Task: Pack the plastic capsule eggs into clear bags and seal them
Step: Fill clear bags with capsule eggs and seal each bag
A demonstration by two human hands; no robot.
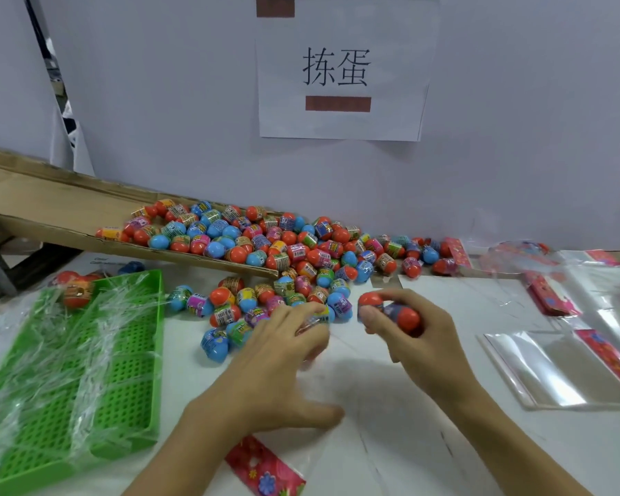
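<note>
Your right hand (401, 327) curls around two smooth orange plastic capsule eggs (407, 316), just above the white table (444, 406). The front egg's long side runs left to right, tipped down a little. Your left hand (283, 356) reaches into the pile of shiny blue and orange eggs (265, 252), fingers bent over one; it is blurry. A flat clear bag with a red flowery top (265, 467) lies under your left wrist.

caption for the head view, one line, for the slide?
Right hand grips orange-capped eggs; left hand reaches the egg pile beside clear bags.
</note>
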